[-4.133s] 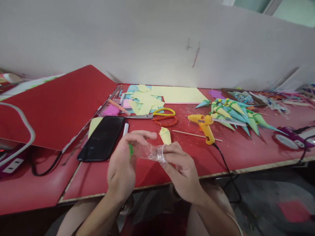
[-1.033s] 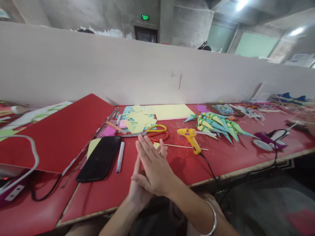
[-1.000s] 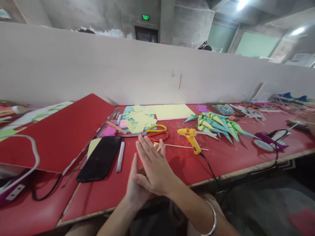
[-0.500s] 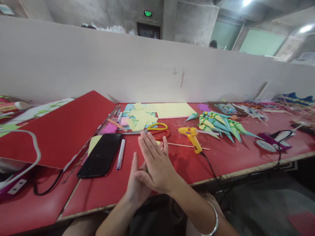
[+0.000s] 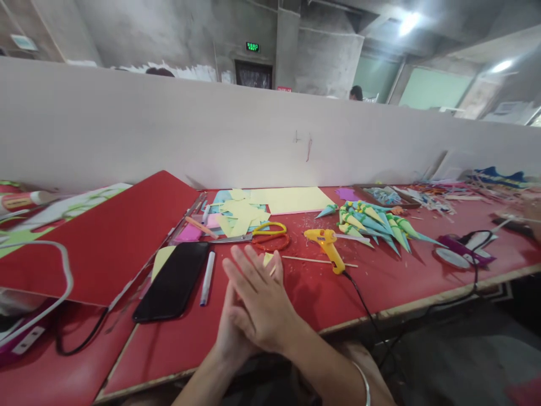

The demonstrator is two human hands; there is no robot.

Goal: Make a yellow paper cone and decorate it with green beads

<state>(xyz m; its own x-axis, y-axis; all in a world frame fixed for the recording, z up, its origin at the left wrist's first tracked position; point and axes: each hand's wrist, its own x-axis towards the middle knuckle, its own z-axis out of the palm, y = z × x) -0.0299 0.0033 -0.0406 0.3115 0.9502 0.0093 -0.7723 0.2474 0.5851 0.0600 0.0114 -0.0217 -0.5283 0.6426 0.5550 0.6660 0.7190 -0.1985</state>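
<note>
My right hand (image 5: 264, 304) lies slantwise across my left hand (image 5: 234, 327), palm to palm, over the front of the red table (image 5: 338, 304). The right fingers are straight and close together. Whatever is between the palms is hidden. A scrap of yellow paper (image 5: 267, 259) shows just behind the fingertips; whether it is held or lies on the table I cannot tell. Beyond the hands are scissors (image 5: 270, 235) with yellow and orange handles and a thin stick (image 5: 308, 260). A yellow glue gun (image 5: 327, 248) lies to the right, a white marker (image 5: 207, 279) to the left.
Blue, green and yellow paper cones (image 5: 376, 223) are heaped at right. Yellow paper scraps (image 5: 243, 211) lie behind the scissors. A black phone (image 5: 173, 282) and a leaning red board (image 5: 105, 242) stand left. A white partition (image 5: 211, 129) closes the back. Cables hang over the front edge.
The view has tilted up a little. My hands remain pressed together, the right one having slid slightly over the left. A speck of green that showed between them is hidden now.
</note>
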